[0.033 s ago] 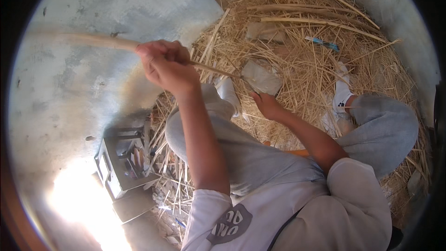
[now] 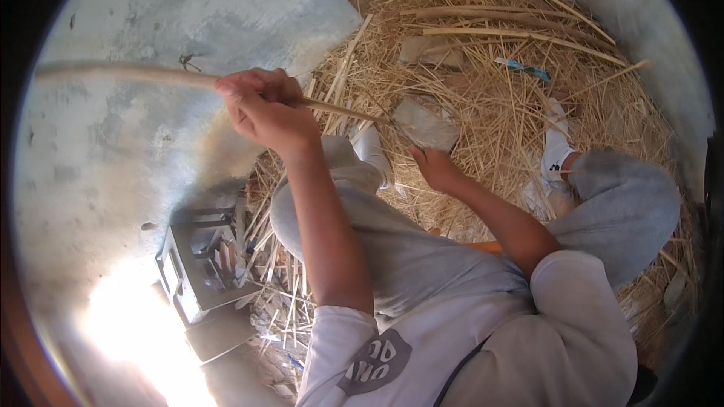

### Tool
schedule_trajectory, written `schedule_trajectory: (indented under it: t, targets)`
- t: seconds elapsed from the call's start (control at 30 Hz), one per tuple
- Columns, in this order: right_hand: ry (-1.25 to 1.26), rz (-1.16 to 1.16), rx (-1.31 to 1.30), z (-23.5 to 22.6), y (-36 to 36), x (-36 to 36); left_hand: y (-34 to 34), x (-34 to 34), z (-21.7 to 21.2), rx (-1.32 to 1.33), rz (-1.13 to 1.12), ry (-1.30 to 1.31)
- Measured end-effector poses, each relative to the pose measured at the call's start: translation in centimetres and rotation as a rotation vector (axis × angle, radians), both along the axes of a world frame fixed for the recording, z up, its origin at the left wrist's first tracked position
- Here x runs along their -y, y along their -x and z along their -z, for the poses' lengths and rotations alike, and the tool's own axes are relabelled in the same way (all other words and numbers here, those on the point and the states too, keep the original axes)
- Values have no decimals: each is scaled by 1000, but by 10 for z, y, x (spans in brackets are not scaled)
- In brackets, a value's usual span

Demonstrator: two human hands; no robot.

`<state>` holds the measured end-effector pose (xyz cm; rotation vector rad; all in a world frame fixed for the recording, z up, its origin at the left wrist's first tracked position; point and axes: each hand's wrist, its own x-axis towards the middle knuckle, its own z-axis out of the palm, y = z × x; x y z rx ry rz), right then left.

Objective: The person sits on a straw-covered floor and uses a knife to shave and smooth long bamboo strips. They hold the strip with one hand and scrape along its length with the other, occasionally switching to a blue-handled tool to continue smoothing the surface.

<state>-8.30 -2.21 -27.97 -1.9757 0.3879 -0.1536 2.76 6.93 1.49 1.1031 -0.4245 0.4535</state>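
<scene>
Grip of L hand [image 2: 264, 109] closed round long tan wood-like stick [image 2: 173, 76], upper L; R hand [image 2: 437, 169] unclear, mid-frame; stick might hit mottled pale wall [image 2: 151, 22] if swung.

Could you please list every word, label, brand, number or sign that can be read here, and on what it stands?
Pale shirt: large pale letters on a dark patch; I do not copy printed wording.
White footwear: small dark marks, too small to read.
Blue strip: any print is too small to read.
</scene>
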Motion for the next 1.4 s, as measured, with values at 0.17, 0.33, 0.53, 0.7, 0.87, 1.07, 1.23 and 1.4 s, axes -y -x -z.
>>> schedule_trajectory:
  t: [0.17, 0.33, 0.53, 0.7, 0.87, 1.07, 1.23, 1.4]
  targets:
    - [-207, -180, -150, -105, 1, 18, -12, -28, 13, 13, -38, 10]
    - [-163, 52, 183, -20, 19, -14, -9, -17, 4, -31, -37, 41]
    - [-280, -147, -294, -41, 9, 10, -17, -31, 8, 0, -32, 15]
    - [-198, -80, 140, -13, 20, -22, -10, -20, 8, -42, -109, 67]
    - [-269, 31, -479, 48, 36, -18, -11, -27, 7, -85, -212, 61]
    - [-245, -76, -265, 9, 15, -16, -13, -34, 5, -98, -182, 89]
    - [-187, -124, -577, 59, 34, 19, -15, -35, 5, -101, -304, 112]
    - [-231, -15, -328, 15, 13, -5, -8, -29, 1, -109, -495, 10]
